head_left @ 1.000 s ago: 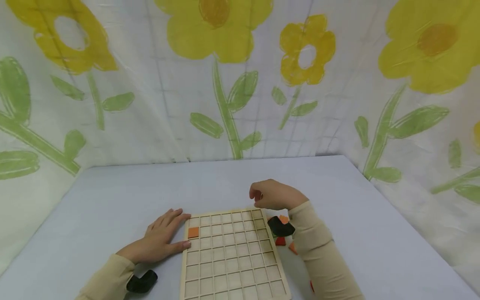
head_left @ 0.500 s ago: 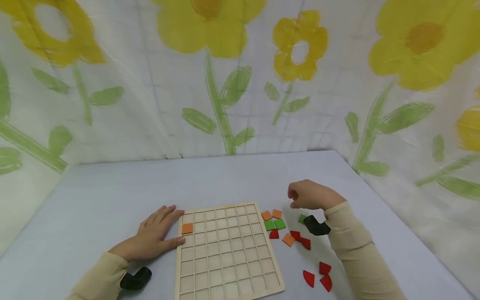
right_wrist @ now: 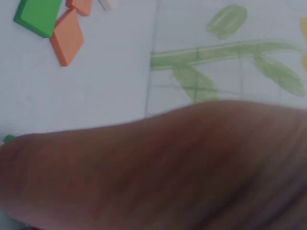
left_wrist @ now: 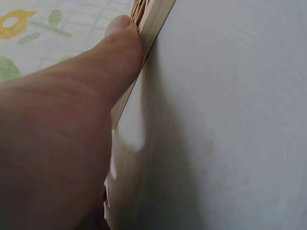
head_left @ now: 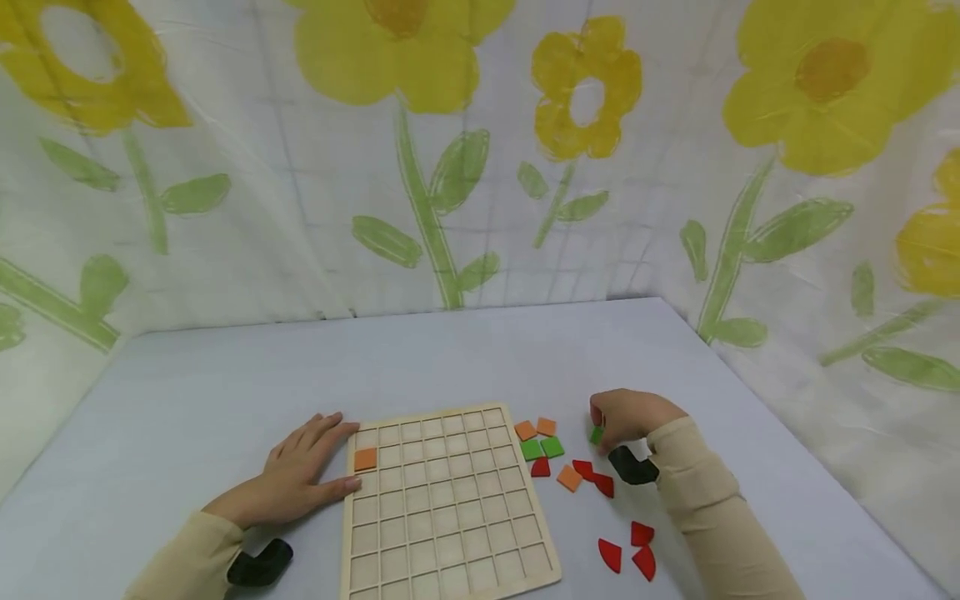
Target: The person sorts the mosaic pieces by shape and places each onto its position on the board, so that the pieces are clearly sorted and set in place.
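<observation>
A pale wooden grid board (head_left: pixel 446 501) lies on the table, with one orange square tile (head_left: pixel 365 459) in a cell near its upper left. My left hand (head_left: pixel 296 475) rests at the board's left edge, fingers spread; in the left wrist view the thumb (left_wrist: pixel 122 45) presses against the wooden rim. Right of the board, my right hand (head_left: pixel 632 414) is lowered to the table with curled fingers pinching a green tile (head_left: pixel 596 435). Only a sliver of that green tile (right_wrist: pixel 8 138) shows past the fingertip in the right wrist view.
Between board and right hand lie two green tiles (head_left: pixel 552 447), several orange tiles (head_left: pixel 569 478) and red quarter-circle pieces (head_left: pixel 540 467). More red pieces (head_left: pixel 643 562) lie nearer the front. A flower-print curtain (head_left: pixel 300 208) hangs behind the white table (head_left: pixel 225 367).
My right hand has moved right from above the board's far right corner, then down to the green tile. The left hand stays at the board's edge. The head view has shifted slightly.
</observation>
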The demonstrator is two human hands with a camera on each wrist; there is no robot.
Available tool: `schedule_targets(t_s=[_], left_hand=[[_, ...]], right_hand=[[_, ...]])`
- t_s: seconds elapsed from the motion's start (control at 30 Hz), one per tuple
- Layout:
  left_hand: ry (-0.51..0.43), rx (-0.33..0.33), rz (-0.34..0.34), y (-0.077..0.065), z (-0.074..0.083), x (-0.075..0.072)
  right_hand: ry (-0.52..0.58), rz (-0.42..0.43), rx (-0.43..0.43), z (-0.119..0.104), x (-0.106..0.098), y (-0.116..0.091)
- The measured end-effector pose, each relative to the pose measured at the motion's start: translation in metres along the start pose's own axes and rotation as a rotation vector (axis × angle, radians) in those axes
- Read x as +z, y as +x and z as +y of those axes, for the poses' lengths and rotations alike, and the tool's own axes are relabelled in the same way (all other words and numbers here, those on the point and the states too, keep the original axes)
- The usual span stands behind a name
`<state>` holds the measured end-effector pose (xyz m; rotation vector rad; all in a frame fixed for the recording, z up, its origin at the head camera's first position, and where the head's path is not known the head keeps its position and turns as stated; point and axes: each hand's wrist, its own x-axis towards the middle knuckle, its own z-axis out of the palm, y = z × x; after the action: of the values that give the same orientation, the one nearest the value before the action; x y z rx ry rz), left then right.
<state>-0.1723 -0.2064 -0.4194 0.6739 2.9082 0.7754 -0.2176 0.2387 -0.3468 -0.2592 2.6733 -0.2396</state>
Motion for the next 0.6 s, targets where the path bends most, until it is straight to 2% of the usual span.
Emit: schedule_targets(t_s=[0.2, 0.37, 0.47, 0.6], left_hand=[[-0.024, -0.011, -0.019, 0.0, -0.001, 0.002], [-0.007, 0.003, -0.005, 0.001, -0.002, 0.002], [0.0, -0.007, -0.002, -0.001, -0.003, 0.001], [0.002, -0.006, 0.005, -0.002, -0.002, 0.001]], right_hand=[[-0.001, 0.014, -0.019, 0.006, 0.004, 0.003], [0.009, -0.002, -0.064, 0.008, 0.004, 0.004], [0.019, -0.008, -0.1, 0.004, 0.001, 0.008], [0.026, 0.001, -0.19, -0.013, -0.005, 0.01]])
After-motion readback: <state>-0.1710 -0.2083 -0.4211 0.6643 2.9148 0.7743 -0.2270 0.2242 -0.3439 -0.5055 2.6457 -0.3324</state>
